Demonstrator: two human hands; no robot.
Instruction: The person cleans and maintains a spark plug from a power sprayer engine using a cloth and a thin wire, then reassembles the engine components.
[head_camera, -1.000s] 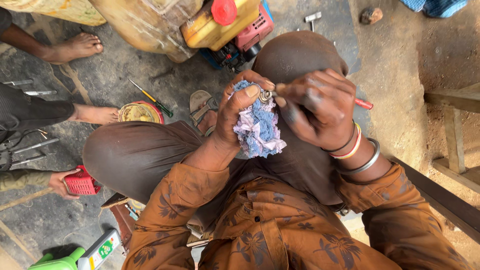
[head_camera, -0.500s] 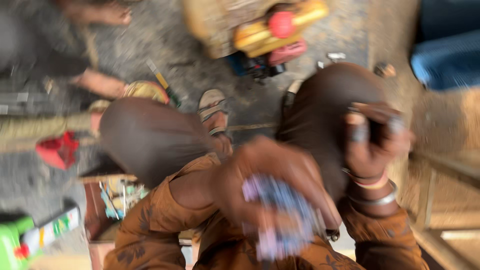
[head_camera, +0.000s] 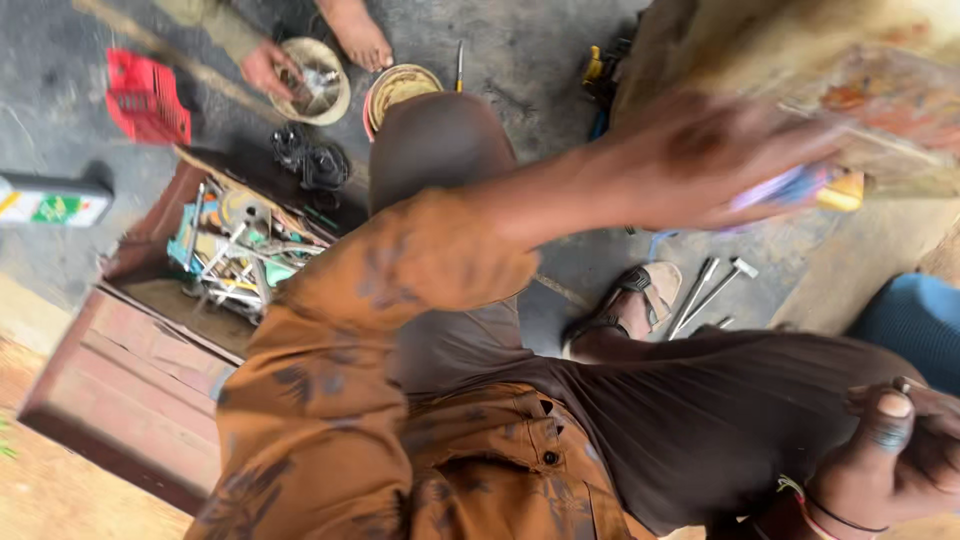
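Observation:
My left hand (head_camera: 730, 165) reaches out to the upper right, blurred by motion, and grips a crumpled blue and pink rag (head_camera: 790, 188). Its orange patterned sleeve (head_camera: 420, 270) crosses the middle of the view. My right hand (head_camera: 895, 455), with bracelets at the wrist, rests curled on my dark brown trouser knee (head_camera: 720, 420) at the lower right. A small metal tip (head_camera: 903, 384) shows beside its thumb; the rest of that thin tool is hidden in the fingers.
An open brown wooden toolbox (head_camera: 150, 330) full of tools sits at left. Near it lie a red basket (head_camera: 148, 98), a round tin (head_camera: 400, 88) and another person's hand (head_camera: 262, 68) at a bowl (head_camera: 318, 85). A sandal (head_camera: 640, 300) and metal tools (head_camera: 712, 290) lie at right.
The view has swung round. My left hand has carried the rag away from my right hand and out to the upper right. My right hand has dropped onto my knee.

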